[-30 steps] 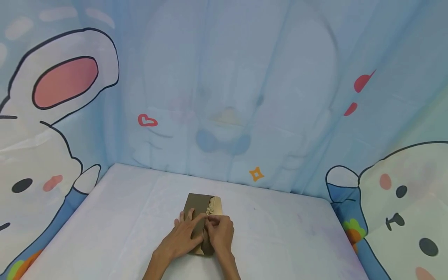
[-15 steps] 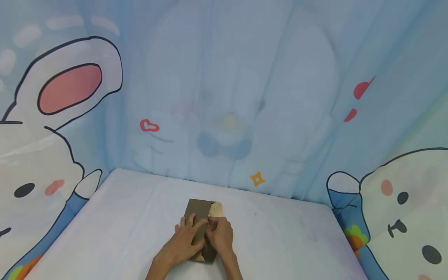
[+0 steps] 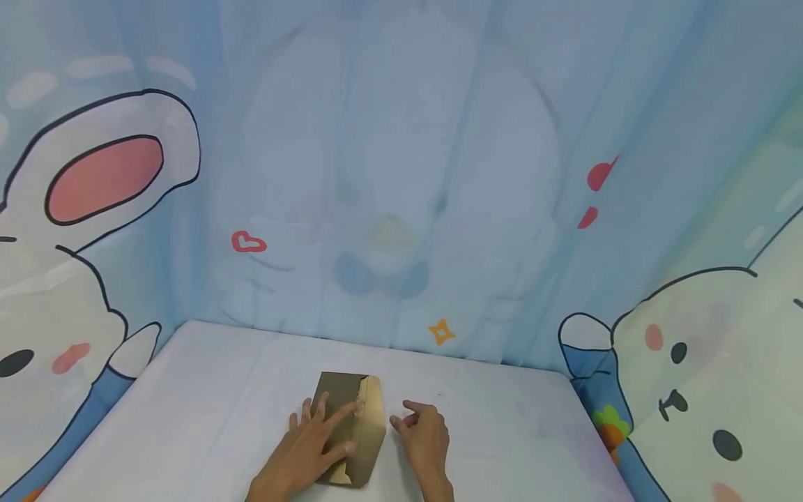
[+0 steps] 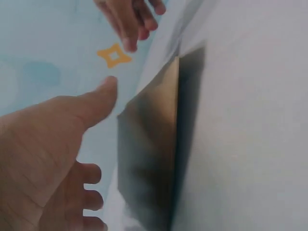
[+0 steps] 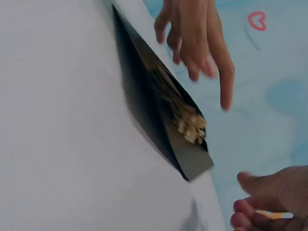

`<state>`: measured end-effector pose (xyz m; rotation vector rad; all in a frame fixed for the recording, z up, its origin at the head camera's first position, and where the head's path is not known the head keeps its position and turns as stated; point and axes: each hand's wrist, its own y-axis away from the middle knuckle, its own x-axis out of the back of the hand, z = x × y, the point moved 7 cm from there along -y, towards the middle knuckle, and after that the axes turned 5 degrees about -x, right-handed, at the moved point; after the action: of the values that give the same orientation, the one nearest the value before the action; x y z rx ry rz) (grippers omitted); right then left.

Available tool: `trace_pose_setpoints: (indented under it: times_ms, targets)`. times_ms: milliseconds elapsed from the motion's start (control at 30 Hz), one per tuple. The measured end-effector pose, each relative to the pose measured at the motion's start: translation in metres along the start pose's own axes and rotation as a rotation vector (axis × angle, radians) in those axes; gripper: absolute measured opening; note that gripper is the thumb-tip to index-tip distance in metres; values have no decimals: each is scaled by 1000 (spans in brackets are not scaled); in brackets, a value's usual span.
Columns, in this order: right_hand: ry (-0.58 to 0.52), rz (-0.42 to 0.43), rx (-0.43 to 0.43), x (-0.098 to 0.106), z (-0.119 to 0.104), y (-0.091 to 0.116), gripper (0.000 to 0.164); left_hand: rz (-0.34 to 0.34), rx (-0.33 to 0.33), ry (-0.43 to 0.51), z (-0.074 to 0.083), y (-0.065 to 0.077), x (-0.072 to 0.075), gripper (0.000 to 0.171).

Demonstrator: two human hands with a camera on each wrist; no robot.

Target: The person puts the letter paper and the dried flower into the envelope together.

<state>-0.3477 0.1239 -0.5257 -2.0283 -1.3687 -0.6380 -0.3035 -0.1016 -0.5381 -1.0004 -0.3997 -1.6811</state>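
A brown-gold paper envelope lies on the white-covered table, its long flap on the right side. My left hand rests on the envelope's left part with fingers spread. Inside the envelope mouth, a small bunch of dried flowers with thin stems shows in the right wrist view; its pale heads sit near one end. To the right of the flap, my right hand hovers apart from the envelope, fingers loosely bent and nothing between them. The left palm hides part of the envelope in the head view.
The table has a white cloth over it. Behind it hangs a light blue curtain with cartoon prints, and printed rabbit figures flank both sides.
My right hand has left the envelope's mouth, where its fingers were at the flowers, and moved right. More of the flap shows now. The left hand stays on the envelope.
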Motion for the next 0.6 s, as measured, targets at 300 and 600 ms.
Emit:
trace_pose_setpoints:
  times_ms: [300,600]
  targets:
    - [69,64,320,33,-15,-23,64,265,16,-291,-25,-15,72,67]
    - [336,-71,391,30,0,-28,106,192,67,-289,-38,-6,86,79]
